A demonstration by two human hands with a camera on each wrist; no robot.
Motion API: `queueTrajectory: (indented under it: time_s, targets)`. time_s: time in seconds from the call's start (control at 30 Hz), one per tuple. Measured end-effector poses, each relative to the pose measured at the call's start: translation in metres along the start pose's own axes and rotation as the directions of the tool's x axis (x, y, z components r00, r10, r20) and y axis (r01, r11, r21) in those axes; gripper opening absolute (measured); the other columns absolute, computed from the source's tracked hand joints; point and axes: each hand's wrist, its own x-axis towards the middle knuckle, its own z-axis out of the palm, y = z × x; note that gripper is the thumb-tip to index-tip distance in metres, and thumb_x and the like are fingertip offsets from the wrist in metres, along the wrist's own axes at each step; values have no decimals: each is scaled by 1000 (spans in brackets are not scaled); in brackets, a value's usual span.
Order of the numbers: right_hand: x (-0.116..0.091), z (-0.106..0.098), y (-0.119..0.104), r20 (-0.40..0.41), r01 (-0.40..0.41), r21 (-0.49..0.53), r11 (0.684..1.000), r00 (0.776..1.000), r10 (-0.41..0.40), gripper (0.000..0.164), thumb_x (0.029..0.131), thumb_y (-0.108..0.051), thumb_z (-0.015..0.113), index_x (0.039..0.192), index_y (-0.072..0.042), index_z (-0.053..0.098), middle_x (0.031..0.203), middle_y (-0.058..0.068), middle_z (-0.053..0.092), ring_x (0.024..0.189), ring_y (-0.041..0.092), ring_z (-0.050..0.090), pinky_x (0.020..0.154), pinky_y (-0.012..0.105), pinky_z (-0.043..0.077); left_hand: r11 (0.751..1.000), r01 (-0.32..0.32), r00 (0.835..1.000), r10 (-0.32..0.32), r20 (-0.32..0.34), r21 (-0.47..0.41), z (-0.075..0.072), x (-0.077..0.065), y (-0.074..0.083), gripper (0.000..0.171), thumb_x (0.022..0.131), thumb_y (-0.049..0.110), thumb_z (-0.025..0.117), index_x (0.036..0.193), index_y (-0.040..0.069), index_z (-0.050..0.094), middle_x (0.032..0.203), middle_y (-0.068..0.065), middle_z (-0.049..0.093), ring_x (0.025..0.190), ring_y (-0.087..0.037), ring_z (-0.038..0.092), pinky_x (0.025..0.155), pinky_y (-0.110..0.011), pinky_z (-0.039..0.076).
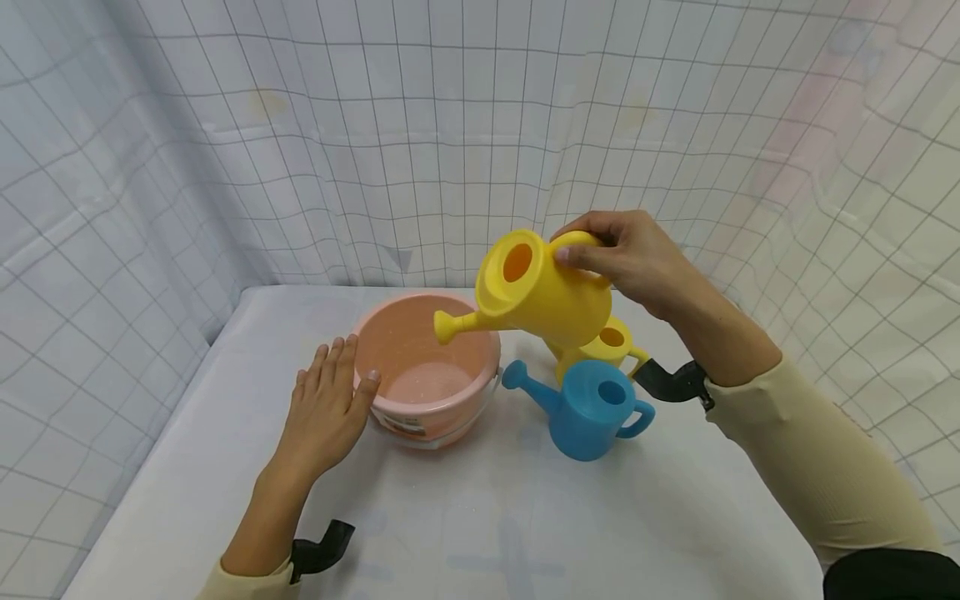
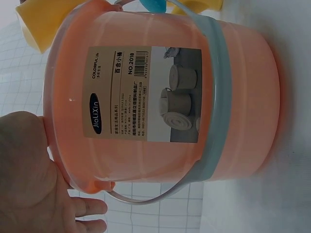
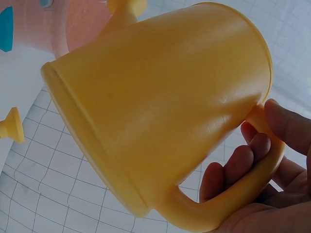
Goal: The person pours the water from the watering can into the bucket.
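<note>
Yellow watering can (image 1: 567, 304) tilts in the right hand (image 1: 639, 260), fingers and thumb gripping its handle, its spout over the pink bucket (image 1: 429, 407) left of the grip. The left hand (image 1: 324, 410), fingers straight, touches the bucket's rim. Below the grip stand a blue watering can (image 1: 587, 425) and a second yellow can (image 1: 591, 352).

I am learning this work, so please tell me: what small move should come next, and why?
Probably tilt the raised yellow watering can a little further with the right hand, because its spout points downward over the pink bucket.
</note>
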Motion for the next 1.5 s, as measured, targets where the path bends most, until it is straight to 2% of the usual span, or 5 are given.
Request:
queueTrajectory:
  time_s: [1.5]
  targets:
    - [-1, 0, 0, 2, -12, -32, 999, 1000, 12, 29, 90, -32, 64, 111, -12, 66, 104, 7, 66, 88, 23, 57, 76, 28, 52, 1000, 2, 1000, -1, -9, 13, 2, -1, 2, 71, 100, 52, 24, 153, 11, 4, 157, -23, 10, 146, -43, 1, 110, -68, 4]
